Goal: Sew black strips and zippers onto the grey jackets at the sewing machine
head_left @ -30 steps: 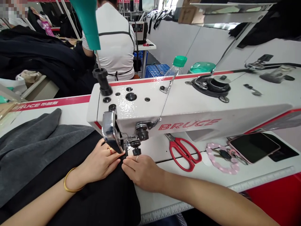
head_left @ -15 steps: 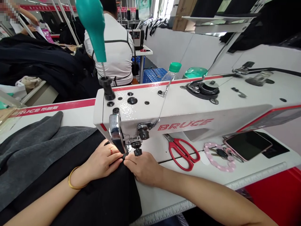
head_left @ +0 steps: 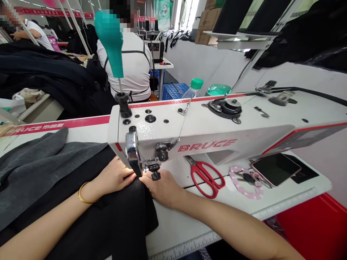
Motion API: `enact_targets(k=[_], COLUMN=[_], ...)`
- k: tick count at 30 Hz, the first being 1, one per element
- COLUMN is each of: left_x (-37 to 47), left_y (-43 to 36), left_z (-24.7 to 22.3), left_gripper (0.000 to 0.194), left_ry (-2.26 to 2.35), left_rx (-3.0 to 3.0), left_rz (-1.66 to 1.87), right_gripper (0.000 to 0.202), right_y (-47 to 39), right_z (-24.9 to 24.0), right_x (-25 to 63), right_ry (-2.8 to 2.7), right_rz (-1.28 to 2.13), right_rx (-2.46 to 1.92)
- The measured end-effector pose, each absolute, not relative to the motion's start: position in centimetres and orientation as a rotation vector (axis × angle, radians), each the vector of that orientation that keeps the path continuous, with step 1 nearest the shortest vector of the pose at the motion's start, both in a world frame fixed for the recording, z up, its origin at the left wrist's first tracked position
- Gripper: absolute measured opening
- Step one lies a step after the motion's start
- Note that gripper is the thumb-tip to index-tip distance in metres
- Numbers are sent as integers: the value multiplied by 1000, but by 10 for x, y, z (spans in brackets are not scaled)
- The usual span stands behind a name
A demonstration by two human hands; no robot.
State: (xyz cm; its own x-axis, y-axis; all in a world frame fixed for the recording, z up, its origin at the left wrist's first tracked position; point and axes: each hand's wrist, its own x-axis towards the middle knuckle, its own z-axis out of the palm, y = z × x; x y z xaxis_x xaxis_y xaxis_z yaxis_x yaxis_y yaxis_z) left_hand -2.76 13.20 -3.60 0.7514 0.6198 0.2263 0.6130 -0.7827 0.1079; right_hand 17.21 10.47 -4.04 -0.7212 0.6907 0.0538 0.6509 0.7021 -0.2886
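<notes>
Black fabric (head_left: 127, 213) lies under the needle end of a white sewing machine (head_left: 162, 124) and drapes toward the table's front edge. On its left side, my left hand (head_left: 115, 177) has its fingers drawn together on the cloth beside the presser area. From the right, my right hand (head_left: 162, 189) pinches the fabric's edge close to the needle. The machine head partly covers both sets of fingertips, and the needle itself is hidden. Grey cloth (head_left: 35, 169) is bunched left of the black piece.
Red-handled scissors (head_left: 207, 178), a pink bead bracelet (head_left: 245, 184) with keys and a phone (head_left: 276, 169) lie right of my right hand. A teal-handled screwdriver (head_left: 111, 47) stands upright on the machine head. A person in a white top (head_left: 130, 68) sits ahead.
The black fabric hangs differently at the front, its near edge now folded further left. Both hands stay by the needle, their fingers slightly shifted. The camera view has turned a little.
</notes>
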Motion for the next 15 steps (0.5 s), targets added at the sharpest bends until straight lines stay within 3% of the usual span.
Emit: enact_targets(k=[5, 11, 15], left_x=[-26, -29, -31], left_y=[135, 126, 119], left_z=[-31, -39, -40], left_gripper=[30, 18, 24], left_ry=[1066, 1262, 1325], left_rx=[2911, 2721, 2644], left_rz=[432, 425, 425], right_gripper=[16, 15, 15], right_y=[107, 108, 106], right_z=[-42, -43, -46], right_x=[172, 172, 171], right_ry=[-2731, -2718, -2703], right_rz=[402, 374, 274], right_rx=[-1097, -1111, -1143])
